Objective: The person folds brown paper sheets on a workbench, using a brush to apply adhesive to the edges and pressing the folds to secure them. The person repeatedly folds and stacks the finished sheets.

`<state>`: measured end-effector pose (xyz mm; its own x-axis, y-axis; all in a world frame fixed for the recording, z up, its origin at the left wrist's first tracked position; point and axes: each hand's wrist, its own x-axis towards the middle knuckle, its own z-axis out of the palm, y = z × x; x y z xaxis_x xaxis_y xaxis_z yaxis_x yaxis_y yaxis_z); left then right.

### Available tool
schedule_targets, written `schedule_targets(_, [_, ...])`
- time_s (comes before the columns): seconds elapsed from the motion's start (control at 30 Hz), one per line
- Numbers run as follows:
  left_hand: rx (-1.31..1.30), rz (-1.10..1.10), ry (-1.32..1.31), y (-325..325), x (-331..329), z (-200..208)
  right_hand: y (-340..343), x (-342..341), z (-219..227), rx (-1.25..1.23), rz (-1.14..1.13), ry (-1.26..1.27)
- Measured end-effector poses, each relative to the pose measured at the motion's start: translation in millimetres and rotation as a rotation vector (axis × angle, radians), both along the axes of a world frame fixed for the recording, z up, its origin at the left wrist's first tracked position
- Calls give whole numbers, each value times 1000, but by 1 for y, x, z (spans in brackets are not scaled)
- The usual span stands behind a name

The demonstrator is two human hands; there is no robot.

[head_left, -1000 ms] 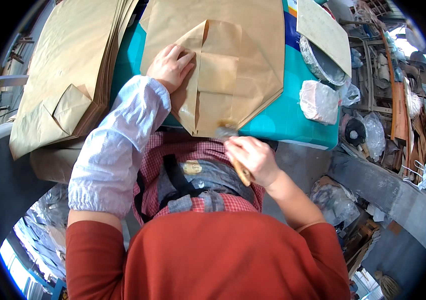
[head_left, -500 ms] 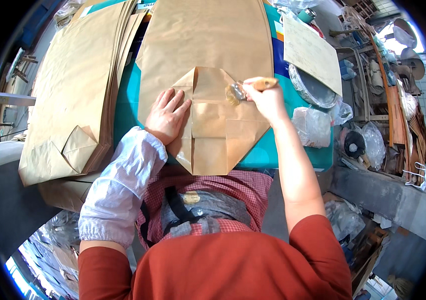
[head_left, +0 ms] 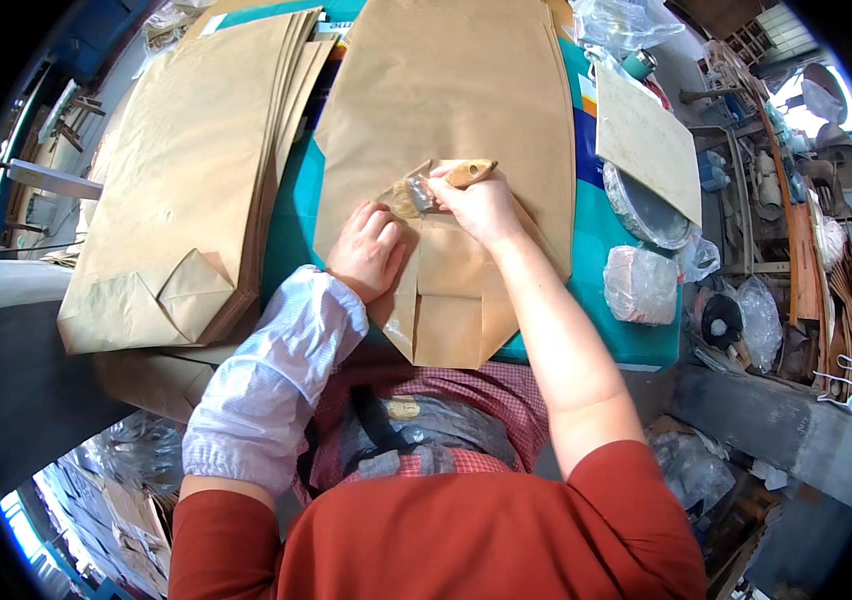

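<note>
A large brown kraft paper bag (head_left: 446, 90) lies lengthwise before me, its folded bottom end (head_left: 451, 345) toward my body. In my right hand (head_left: 478, 208) is a paste brush (head_left: 470, 174) with a pale wooden handle. Its bristles touch the upper left of the folded flaps, close to my left fingertips. My left hand (head_left: 368, 252), its sleeve cover reaching to the wrist, rests on the left edge of the fold with fingers bent and slightly apart. The right hand and forearm hide part of the right flap.
On the left lies a stack of brown paper bags (head_left: 181, 170) with folded ends. To the right are a pale board (head_left: 648, 140) over a round basin (head_left: 636, 212) and a plastic-wrapped bundle (head_left: 641, 285). A teal sheet (head_left: 291, 215) covers the table.
The brush in my right hand has swept left across the flaps toward my left hand. My left fingers, flat and spread before, are now more bent. The whole view has shifted slightly.
</note>
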<state>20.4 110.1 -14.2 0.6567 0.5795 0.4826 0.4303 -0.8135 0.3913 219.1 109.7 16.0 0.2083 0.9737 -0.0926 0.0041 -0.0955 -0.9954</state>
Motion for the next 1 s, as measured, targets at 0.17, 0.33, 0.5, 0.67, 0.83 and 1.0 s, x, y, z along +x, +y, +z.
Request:
schedule_targets(0.17, [-5,-9,-35,2,0,0,-27,23,46,471,-129,-582])
schedule_targets(0.33, [-53,35,-52,-3,4,-5,-130,93,81,392,-151,-927])
schedule_targets(0.5, [-46,18,-5,-6,9,-4,-209,226,53,340,-161,-1542])
schedule_targets(0.67, [-181,15,208,8,-1,12,-205,192,69,172,-4,-1617])
schedule_targets(0.83, [-615,225,190,61,16,35,-120,100,24,67,113,-982])
schedule_targets(1.0, [-579,84,689,80,22,45,-53,122,5,-374,370,-635])
